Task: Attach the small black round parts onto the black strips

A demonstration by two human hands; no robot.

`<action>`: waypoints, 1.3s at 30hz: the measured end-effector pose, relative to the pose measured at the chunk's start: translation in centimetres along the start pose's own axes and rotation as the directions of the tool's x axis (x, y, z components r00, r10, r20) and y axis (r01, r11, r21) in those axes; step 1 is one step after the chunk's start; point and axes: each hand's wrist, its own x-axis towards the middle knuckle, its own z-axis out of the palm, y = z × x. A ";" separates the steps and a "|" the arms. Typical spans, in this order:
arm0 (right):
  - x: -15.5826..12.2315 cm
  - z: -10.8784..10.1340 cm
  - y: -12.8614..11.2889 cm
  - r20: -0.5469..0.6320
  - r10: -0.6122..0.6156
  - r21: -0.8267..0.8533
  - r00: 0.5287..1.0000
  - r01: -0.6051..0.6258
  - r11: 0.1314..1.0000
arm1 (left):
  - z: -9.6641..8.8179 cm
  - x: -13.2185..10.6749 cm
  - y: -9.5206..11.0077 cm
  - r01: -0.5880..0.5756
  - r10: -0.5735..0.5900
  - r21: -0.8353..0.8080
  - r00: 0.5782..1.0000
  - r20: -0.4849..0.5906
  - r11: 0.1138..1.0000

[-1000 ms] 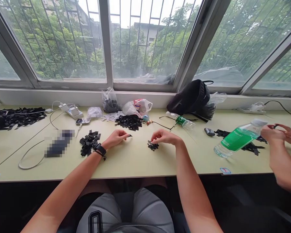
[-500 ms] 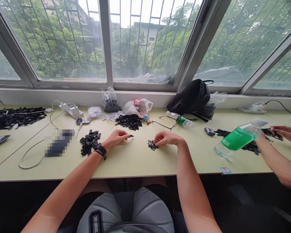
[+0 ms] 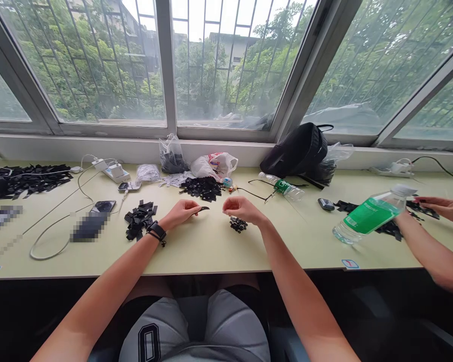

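My left hand (image 3: 180,214) pinches a small black strip (image 3: 204,208) between finger and thumb, just right of a heap of black strips (image 3: 139,219). My right hand (image 3: 241,209) hangs close to it with its fingertips pinched together. Whether those fingers hold anything small, I cannot tell. Just below and apart from that hand lies a small cluster of black rings (image 3: 238,224). Both hands are above the pale green table (image 3: 196,251).
Another black heap (image 3: 202,189) lies ahead, with bags and a black backpack (image 3: 296,150) by the window. At the right, a co-worker's hand (image 3: 438,203) works over black pieces behind a green-labelled water bottle (image 3: 370,217). Cables and phones lie to the left.
My right hand has lifted off the black rings and moved left, toward my left hand. My left hand has barely moved.
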 end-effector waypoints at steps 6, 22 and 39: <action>0.8 0.8 1.1 -0.112 -0.067 -0.140 0.991 0.051 0.989 | 0.1 -0.2 0.5 0.007 -0.008 -0.008 1.000 -0.006 1.000; -0.7 -2.8 2.2 -0.050 0.092 -0.214 0.995 -0.101 0.972 | 0.1 -0.2 0.3 -0.007 0.007 -0.002 1.000 0.025 1.000; -2.1 -4.3 0.9 0.169 0.147 -0.322 0.974 -0.086 0.943 | 0.0 -0.2 0.0 -0.001 0.002 -0.019 0.999 0.050 1.000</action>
